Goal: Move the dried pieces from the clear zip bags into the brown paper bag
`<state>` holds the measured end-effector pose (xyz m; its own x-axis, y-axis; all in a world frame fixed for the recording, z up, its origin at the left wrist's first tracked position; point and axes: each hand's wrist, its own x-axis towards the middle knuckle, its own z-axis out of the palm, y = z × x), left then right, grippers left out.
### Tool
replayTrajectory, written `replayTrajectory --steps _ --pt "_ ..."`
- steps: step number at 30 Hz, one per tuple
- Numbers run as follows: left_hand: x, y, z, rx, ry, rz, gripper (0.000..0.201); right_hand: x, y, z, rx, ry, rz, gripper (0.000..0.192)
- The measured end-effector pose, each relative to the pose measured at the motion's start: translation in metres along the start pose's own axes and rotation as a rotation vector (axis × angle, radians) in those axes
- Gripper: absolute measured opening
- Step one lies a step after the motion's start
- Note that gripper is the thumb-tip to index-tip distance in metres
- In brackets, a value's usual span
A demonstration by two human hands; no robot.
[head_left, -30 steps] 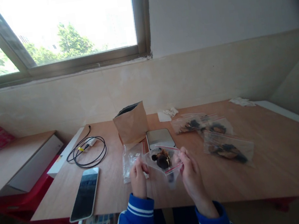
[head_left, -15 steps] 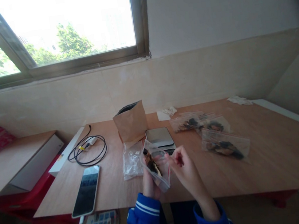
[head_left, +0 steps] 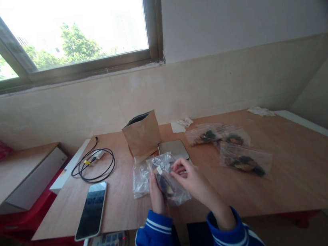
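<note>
Head view: a clear plastic zip bag with dark dried pieces (head_left: 167, 179) is upright above the wooden tabletop (head_left: 294, 174); left hand (head_left: 155, 192) grips its lower side, right hand (head_left: 189, 178) pinches its top edge. Just beyond sit a silver scale (head_left: 173, 150) and brown paper pouch (head_left: 141, 134); 3 filled bags (head_left: 244, 160) lie right.

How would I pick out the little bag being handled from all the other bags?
Start at the brown paper bag standing mid-table. Just in front, the clear bag of dark pieces sits between both hands. Unlike the filled bags lying flat to the right, it is lifted and crumpled.
</note>
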<state>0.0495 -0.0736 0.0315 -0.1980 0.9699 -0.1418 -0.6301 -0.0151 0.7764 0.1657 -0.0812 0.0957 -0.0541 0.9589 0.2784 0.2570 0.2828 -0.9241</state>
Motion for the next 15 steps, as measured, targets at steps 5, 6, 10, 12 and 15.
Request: replayTrajectory --steps 5,6,10,12,15 --pt "0.031 0.011 0.002 0.127 0.01 0.027 0.037 0.023 0.005 -0.001 -0.041 -0.102 0.074 0.035" --pt "0.039 0.013 0.002 0.158 0.008 0.039 0.034 0.029 0.008 0.0 -0.008 -0.079 0.101 0.043" --pt "0.072 0.018 -0.002 0.161 0.017 0.059 0.024 0.054 0.031 0.017 0.149 -0.045 0.102 0.056" --pt "0.083 0.015 -0.007 0.119 0.042 0.054 0.02 0.065 0.045 0.03 0.182 -0.076 0.049 0.056" --pt "0.092 0.007 -0.017 0.08 0.073 0.054 0.014 0.075 0.063 0.048 0.183 -0.111 0.001 0.054"
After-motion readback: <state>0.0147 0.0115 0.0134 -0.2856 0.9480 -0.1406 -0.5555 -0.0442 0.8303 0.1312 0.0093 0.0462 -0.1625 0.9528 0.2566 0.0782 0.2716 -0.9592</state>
